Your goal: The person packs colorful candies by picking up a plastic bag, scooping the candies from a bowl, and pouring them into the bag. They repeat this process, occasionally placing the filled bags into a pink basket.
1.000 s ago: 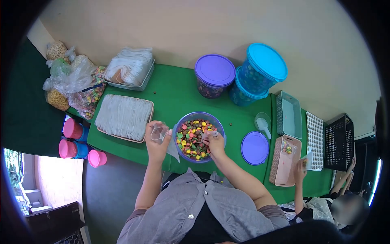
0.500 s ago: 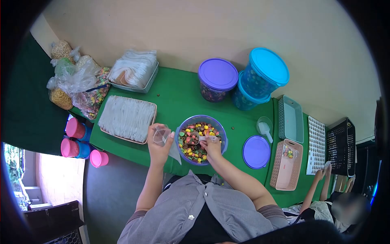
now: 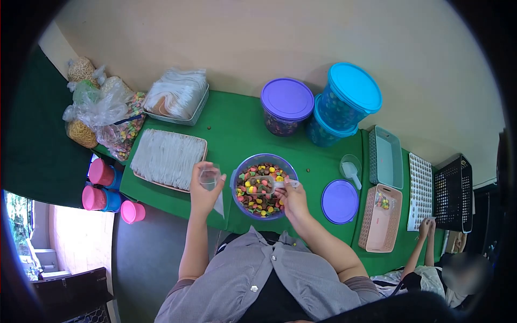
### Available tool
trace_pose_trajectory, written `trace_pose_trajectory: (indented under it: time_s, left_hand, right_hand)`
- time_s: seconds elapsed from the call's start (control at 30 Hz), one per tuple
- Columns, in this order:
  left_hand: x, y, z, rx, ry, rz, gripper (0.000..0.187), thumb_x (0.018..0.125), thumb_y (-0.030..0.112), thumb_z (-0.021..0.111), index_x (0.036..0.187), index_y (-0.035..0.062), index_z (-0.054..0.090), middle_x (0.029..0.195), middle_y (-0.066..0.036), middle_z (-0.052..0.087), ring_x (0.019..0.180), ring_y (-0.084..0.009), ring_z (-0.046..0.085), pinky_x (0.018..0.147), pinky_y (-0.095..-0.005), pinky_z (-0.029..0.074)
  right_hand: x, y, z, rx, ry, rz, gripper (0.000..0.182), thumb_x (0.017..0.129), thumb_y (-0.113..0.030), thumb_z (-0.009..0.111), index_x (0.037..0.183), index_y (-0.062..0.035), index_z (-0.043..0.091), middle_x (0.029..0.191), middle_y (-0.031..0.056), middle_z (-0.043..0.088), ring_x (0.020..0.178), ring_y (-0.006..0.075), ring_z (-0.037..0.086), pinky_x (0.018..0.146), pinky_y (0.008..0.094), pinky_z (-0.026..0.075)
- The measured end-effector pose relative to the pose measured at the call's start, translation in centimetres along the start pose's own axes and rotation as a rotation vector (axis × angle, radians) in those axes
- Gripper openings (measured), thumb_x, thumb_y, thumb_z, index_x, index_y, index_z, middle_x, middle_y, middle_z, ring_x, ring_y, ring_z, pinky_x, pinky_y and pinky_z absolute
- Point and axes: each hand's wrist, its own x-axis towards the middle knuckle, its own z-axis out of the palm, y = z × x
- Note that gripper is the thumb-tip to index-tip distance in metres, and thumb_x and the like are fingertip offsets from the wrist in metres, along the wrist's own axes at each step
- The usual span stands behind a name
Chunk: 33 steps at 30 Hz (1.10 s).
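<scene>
My left hand [image 3: 202, 198] is closed around a clear plastic bag [image 3: 210, 175], its mouth held open and its lower end hanging beside the wrist. Close to the right stands a purple tub [image 3: 235, 197] of multicoloured candies [image 3: 261, 207], round and pink, yellow, green and brown. Over it my right hand [image 3: 295, 201] grips the handle of a clear plastic scoop [image 3: 262, 185]. Several candies lie in the scoop, which points left toward the bag.
Left of the tub lies a basket of stacked clear bags [image 3: 169, 158], with another bag basket [image 3: 176, 97] behind. Lidded tubs [image 3: 288, 99] stand at the back. A purple lid [image 3: 340, 201], a bowl with a scoop [image 3: 351, 168] and a pink basket [image 3: 378, 231] are right. Another person's hands [image 3: 427, 229] work far right.
My right hand has lifted the scoop from among the candies, now loaded, and shifted slightly right. My left hand has moved a little left with the bag, its opening turned.
</scene>
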Motion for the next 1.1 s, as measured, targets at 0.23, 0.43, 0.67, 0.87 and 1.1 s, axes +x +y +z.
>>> trace_pose_trajectory:
  time_s: [0.23, 0.43, 0.67, 0.87, 1.1]
  left_hand:
    - [-0.9, 1.6, 2.2, 0.357, -0.439, 0.043, 0.052, 0.065, 0.01, 0.079, 0.109, 0.0051, 0.052, 0.1, -0.013, 0.063, 0.097, -0.0282, 0.064, 0.084, -0.0356, 0.05]
    - [-2.0, 2.3, 5.6, 0.489, -0.461, 0.217, 0.066, 0.06, 0.013, 0.081, 0.116, 0.0052, 0.048, 0.109, -0.016, 0.059, 0.105, -0.0353, 0.058, 0.089, -0.0436, 0.045]
    - [-3.0, 1.8, 7.0, 0.427, -0.415, 0.31, 0.072, 0.058, 0.016, 0.085, 0.118, 0.0062, 0.048, 0.108, -0.015, 0.057, 0.103, -0.0368, 0.056, 0.089, -0.0441, 0.044]
    - [-3.5, 2.3, 6.3, 0.288, -0.339, 0.277, 0.074, 0.056, 0.018, 0.087, 0.118, 0.0071, 0.048, 0.109, -0.013, 0.057, 0.106, -0.0368, 0.055, 0.092, -0.0443, 0.044]
    - [-3.5, 2.8, 6.4, 0.168, -0.372, 0.09, 0.075, 0.057, 0.02, 0.088, 0.12, 0.0068, 0.048, 0.11, -0.013, 0.061, 0.104, -0.0315, 0.06, 0.089, -0.0393, 0.048]
  right_hand:
    - [-2.8, -5.4, 0.3, 0.062, -0.071, -0.129, 0.018, 0.098, -0.019, 0.055, 0.107, -0.0048, 0.051, 0.089, 0.0067, 0.059, 0.077, 0.0144, 0.059, 0.072, 0.0285, 0.052]
    - [-5.5, -8.1, 2.4, -0.238, -0.148, -0.435, 0.02, 0.097, -0.014, 0.057, 0.11, -0.0011, 0.051, 0.086, 0.0074, 0.062, 0.072, 0.0131, 0.062, 0.066, 0.0264, 0.052]
    - [-10.3, -10.3, 5.9, -0.9, -0.296, -0.852, 0.025, 0.086, -0.009, 0.066, 0.107, 0.0009, 0.057, 0.094, 0.0177, 0.065, 0.076, 0.029, 0.067, 0.066, 0.0348, 0.054]
    - [-11.0, -11.3, 7.0, -0.979, -0.333, -1.208, 0.023, 0.086, -0.007, 0.066, 0.107, 0.0001, 0.059, 0.094, 0.0154, 0.066, 0.072, 0.025, 0.067, 0.063, 0.0339, 0.054]
    - [-9.0, -11.8, 6.9, -0.868, -0.323, -0.884, 0.027, 0.09, -0.006, 0.062, 0.115, 0.0, 0.056, 0.089, 0.0122, 0.066, 0.07, 0.0152, 0.066, 0.061, 0.0276, 0.053]
